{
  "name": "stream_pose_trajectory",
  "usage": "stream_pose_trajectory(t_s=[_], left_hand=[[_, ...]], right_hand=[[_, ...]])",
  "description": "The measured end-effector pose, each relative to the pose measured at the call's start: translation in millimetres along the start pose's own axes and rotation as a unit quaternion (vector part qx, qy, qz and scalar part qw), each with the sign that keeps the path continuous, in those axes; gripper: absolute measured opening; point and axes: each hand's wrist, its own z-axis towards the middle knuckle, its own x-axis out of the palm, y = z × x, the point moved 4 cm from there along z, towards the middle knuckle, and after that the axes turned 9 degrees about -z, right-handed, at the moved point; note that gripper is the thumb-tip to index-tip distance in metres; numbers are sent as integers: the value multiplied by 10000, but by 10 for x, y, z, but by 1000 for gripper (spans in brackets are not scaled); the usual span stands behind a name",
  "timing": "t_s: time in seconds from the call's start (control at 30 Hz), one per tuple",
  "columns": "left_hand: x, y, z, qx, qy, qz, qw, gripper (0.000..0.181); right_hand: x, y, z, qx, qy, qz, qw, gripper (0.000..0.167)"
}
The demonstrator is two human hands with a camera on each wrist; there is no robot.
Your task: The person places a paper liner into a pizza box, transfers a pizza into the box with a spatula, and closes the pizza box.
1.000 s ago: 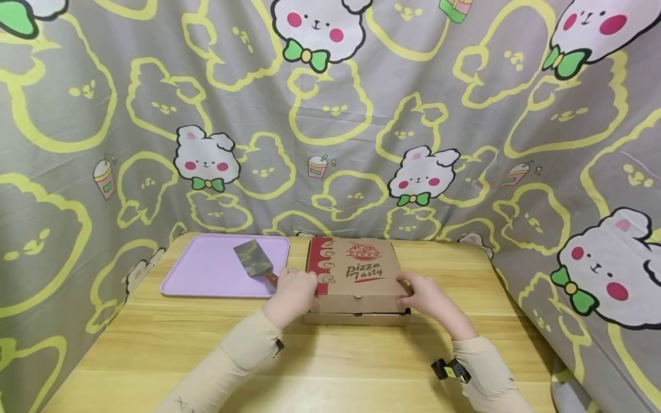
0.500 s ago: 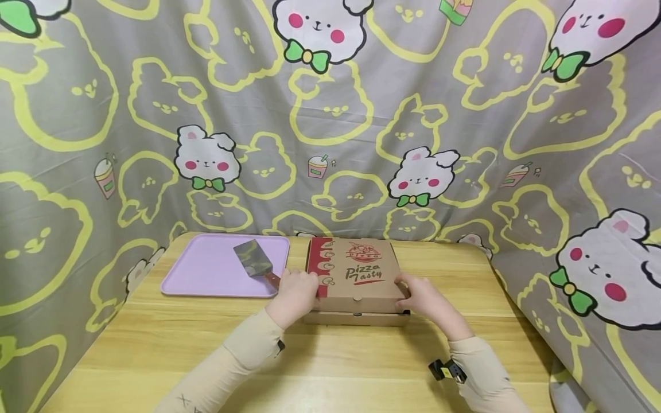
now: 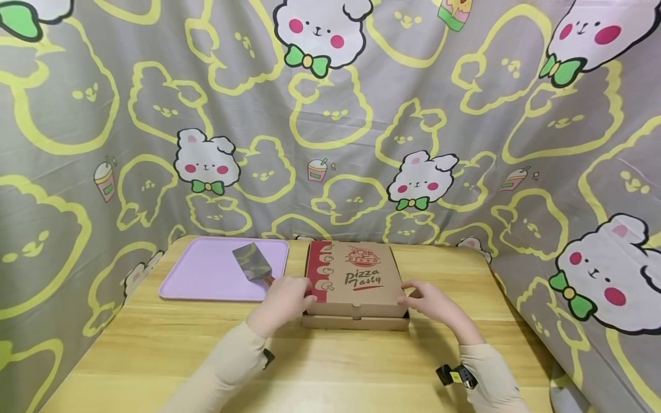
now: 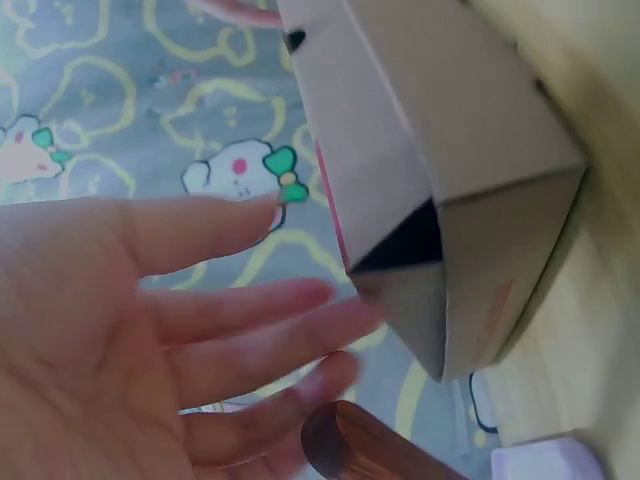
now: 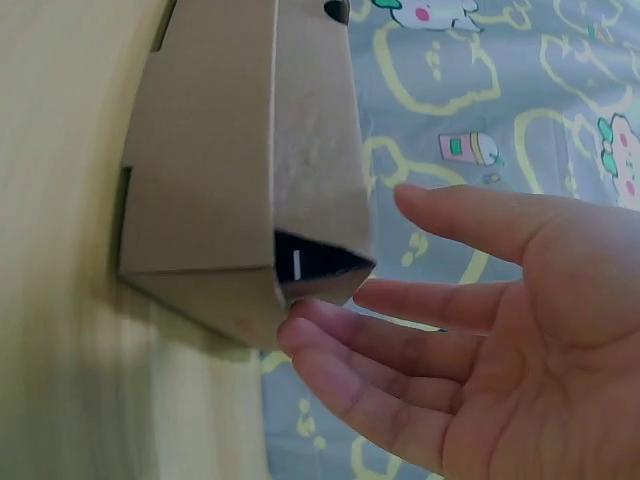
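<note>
A cardboard pizza box with a red strip and "Pizza Tasty" print lies on the table, its lid down; a dark gap shows at each front corner. At the box's left side is my left hand, fingers spread and relaxed, thumb apart from the cardboard in the left wrist view. My right hand is at the right side, fingertips close to or touching the front corner, thumb clear of it. A spatula lies with its metal blade over the purple tray; its wooden handle is partly behind my left hand.
The box and tray stand side by side on a wooden table, near its back edge. A grey curtain with cartoon animals hangs behind and at both sides. A dark wrist strap sits on the right sleeve.
Both hands have eased outward from the box's sides, the left one more, moving left and loosening its fingers. The box and spatula have hardly moved; the head view has tilted slightly.
</note>
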Motion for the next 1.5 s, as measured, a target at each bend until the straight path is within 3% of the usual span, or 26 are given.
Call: stream_pose_trajectory(t_s=[0.13,0.23,0.4,0.57,0.73,0.9,1.13,1.23,1.5], left_hand=[[-24,-79,-157,289,-192,-1264,9914,23],[-4,-100,-260,244,-6,-1952,9805,25],[67,-23,-344,15,307,-2333,9719,22],[178,154,-359,-496,559,-2554,9639,40],[286,321,-339,-976,778,-2827,9510,53],[391,414,-323,-1288,916,-3234,9330,60],[510,479,-314,-1927,935,-3964,8927,65],[529,501,-304,-1977,952,-4031,8885,63],[547,515,-260,-1979,948,-4042,8880,62]], right_hand=[[21,-86,-3,186,62,422,9989,53],[35,-127,0,264,110,676,9973,54],[62,-161,10,467,218,1101,9926,55],[108,-169,1,555,403,1421,9875,46],[127,-171,-17,575,568,1674,9826,39],[150,-211,-31,662,688,1763,9797,40],[211,-287,-27,694,873,1959,9743,38],[220,-292,-21,656,890,1929,9750,39],[205,-252,-32,591,938,1960,9743,40]])
